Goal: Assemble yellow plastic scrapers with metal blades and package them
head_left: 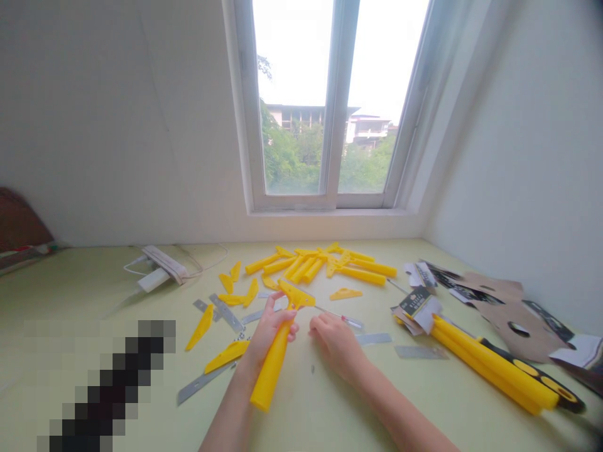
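My left hand (pixel 273 329) is wrapped round a yellow scraper handle (pixel 273 364), its wide flat head up and away from me and its grip end toward me. To the right, my right hand (pixel 335 342) rests low at the table with its fingers curled together; whatever is in them is hidden. Just behind it lies a screwdriver (pixel 346 320) with a clear, red-marked handle. A small screw (pixel 312 369) lies below the two hands. Left of my left hand are a yellow blade cover (pixel 227 356), a metal blade (pixel 202 384) and several small screws (pixel 242 334).
Several yellow scraper handles (pixel 306 267) are heaped at the back. More blades (pixel 421 353) and covers (pixel 200 326) lie around. On the right are long yellow scrapers (pixel 494 364) with card labels and brown cardboard (pixel 499 320). A power strip (pixel 164 263) sits back left.
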Action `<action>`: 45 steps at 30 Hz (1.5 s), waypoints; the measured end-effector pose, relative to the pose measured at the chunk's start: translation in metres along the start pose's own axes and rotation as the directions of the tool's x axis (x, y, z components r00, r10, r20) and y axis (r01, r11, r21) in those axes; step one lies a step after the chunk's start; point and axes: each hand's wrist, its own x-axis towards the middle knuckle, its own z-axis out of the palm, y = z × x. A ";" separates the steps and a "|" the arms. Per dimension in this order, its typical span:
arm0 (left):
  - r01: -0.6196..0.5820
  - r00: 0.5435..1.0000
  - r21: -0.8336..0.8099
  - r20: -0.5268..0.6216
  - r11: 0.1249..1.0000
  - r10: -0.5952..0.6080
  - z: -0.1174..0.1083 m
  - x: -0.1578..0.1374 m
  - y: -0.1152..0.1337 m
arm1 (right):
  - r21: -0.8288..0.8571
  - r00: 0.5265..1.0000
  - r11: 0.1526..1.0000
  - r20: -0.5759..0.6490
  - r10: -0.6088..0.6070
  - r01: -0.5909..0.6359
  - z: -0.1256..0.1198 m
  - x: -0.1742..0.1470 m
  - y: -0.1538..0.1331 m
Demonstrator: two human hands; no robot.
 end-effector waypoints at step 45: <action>0.132 0.946 0.153 0.275 0.979 -0.171 0.024 -0.009 -0.023 | 0.538 0.901 0.842 -0.385 0.201 0.043 -0.028 0.006 0.004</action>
